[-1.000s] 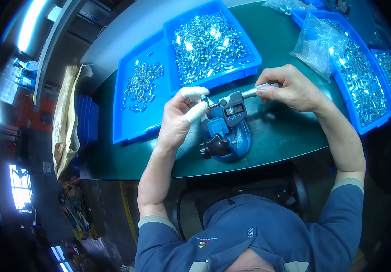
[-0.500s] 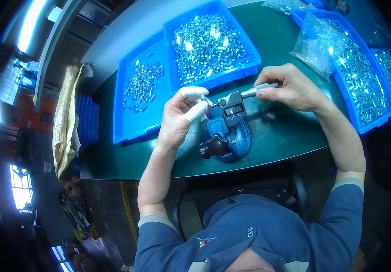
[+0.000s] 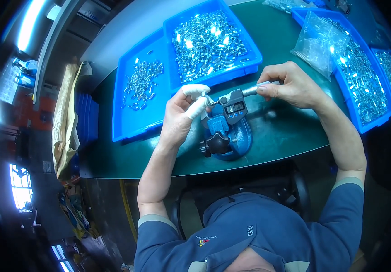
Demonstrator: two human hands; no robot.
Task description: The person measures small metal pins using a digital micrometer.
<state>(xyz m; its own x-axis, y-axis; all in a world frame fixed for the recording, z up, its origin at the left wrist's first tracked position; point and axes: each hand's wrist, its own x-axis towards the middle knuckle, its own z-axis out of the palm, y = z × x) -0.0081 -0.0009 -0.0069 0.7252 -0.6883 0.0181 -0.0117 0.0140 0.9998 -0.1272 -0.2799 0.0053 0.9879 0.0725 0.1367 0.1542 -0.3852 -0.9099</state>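
Observation:
A digital micrometer [image 3: 234,106] sits clamped in a blue stand [image 3: 229,136] on the green table [image 3: 277,131]. My left hand [image 3: 184,113], with white finger cots on thumb and forefinger, pinches a small metal part [image 3: 206,96] at the micrometer's anvil end. My right hand [image 3: 290,84] grips the micrometer's silver thimble [image 3: 255,89] between thumb and fingers. A black knob [image 3: 216,144] sticks out of the stand toward me.
Blue trays hold small shiny metal parts: a sparse one [image 3: 134,97] at left, a full one [image 3: 245,63] behind the micrometer, others [image 3: 376,122] at right. A clear plastic bag of parts [image 3: 320,41] lies on the right tray. The table edge is close to my body.

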